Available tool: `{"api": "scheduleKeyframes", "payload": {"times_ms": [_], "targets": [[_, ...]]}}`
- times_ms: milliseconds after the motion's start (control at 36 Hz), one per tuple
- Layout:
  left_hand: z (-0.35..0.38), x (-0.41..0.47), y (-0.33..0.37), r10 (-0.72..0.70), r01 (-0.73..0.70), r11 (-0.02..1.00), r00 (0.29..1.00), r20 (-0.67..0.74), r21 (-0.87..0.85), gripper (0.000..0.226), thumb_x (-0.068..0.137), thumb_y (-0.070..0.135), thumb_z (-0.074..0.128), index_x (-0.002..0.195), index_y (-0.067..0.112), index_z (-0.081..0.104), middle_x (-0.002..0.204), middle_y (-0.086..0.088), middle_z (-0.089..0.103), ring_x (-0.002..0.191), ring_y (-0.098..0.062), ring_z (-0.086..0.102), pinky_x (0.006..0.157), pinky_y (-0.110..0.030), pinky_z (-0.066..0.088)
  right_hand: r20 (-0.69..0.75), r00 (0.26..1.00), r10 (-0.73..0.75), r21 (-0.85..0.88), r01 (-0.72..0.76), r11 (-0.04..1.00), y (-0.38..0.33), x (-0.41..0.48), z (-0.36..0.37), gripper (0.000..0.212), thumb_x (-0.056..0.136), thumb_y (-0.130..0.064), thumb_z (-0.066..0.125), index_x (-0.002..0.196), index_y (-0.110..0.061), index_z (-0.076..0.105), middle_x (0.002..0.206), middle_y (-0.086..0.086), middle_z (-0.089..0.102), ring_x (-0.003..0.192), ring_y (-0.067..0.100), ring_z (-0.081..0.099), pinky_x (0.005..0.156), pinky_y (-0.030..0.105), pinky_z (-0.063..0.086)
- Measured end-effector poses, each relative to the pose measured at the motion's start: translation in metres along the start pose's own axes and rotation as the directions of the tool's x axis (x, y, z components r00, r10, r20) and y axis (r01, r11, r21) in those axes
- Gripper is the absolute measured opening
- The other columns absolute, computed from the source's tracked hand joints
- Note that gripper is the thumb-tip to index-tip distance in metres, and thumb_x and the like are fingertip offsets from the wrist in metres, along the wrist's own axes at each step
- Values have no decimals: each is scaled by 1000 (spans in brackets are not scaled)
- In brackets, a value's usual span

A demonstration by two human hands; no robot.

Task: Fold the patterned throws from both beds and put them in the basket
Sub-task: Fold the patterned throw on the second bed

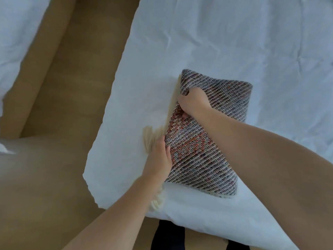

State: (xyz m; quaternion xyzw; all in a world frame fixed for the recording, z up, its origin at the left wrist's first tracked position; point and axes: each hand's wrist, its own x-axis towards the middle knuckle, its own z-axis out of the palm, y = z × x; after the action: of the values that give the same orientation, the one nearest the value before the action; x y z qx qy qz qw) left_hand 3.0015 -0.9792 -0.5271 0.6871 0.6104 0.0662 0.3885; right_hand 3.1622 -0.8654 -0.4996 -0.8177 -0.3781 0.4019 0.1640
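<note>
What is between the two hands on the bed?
In the head view, the left edge of the patterned throw, with its cream fringe, runs between the left hand and the right hand; both grip it.

Left hand [159,159], right hand [193,102], forearms [252,150] bare; dark legwear [167,235] below (trousers or socks, unclear).

We look down on a bed [225,37] dressed in a creased white sheet, filling the right side. A second bed [16,29], also in white, shows at the upper left. Between them runs a tan floor [54,177]. The light is soft and even.
</note>
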Motion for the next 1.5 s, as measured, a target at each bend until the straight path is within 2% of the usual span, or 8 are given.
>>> {"api": "scheduleKeyframes", "payload": {"times_ms": [167,306,361,444,528,806,1194,1500], "targets": [[8,12,-13,-16,16,1000,999,-35,16,40,100,21,36,139,13,38,129,-4,55,109,-20,57,86,-20,38,8,999,-46,-126,47,991,3,20,19,36,96,-36,46,72,-12,57,55,3,63,52,20,63,49,26,43],[10,28,-10,49,-38,973,998,-41,228,57,86,9,45,141,11,30,140,-8,40,123,-30,45,100,-40,41,-54,978,-200,-33,198,980,14,31,21,38,99,-35,41,71,-11,51,71,8,64,63,23,61,59,35,50],[7,45,3,134,-110,945,989,-59,308,66,78,8,44,143,8,30,148,-11,32,134,-30,31,114,-41,24,-245,913,-325,-58,321,945,27,29,10,32,99,-25,42,79,-7,59,78,9,61,69,22,56,64,39,47],[6,85,29,293,-255,889,955,-43,381,70,76,19,26,144,4,29,152,-13,27,140,-29,22,118,-42,12,-421,783,-457,-288,363,886,54,30,-5,32,97,-21,42,115,-5,64,118,13,61,112,30,54,100,43,41],[13,128,54,378,-342,832,926,4,436,62,87,14,28,148,3,20,157,-13,14,146,-25,7,118,-38,-1,-303,857,-417,-462,250,851,76,31,-19,47,101,-27,33,143,-8,41,153,16,32,143,32,24,120,45,12],[41,196,50,395,-390,726,911,121,567,59,98,35,17,151,9,7,159,-12,3,146,-23,-3,119,-37,-2,-111,953,-282,-621,155,769,101,51,-9,66,98,-54,13,154,-20,6,162,8,-1,148,29,-7,119,47,-9],[45,198,53,328,-345,744,935,136,572,62,98,37,17,151,10,1,159,-12,-3,146,-23,-5,118,-36,-6,-296,951,93,-399,-212,892,159,54,-42,74,98,-54,15,152,-8,-6,161,15,-9,148,30,-5,120,46,0],[43,59,32,242,-229,811,969,48,539,58,98,32,12,151,7,2,159,-11,-4,146,-21,-7,118,-35,-7,-118,982,-148,-522,66,851,113,-63,23,61,100,-37,14,154,-10,0,160,15,-10,147,33,-12,118,50,-7]]}}
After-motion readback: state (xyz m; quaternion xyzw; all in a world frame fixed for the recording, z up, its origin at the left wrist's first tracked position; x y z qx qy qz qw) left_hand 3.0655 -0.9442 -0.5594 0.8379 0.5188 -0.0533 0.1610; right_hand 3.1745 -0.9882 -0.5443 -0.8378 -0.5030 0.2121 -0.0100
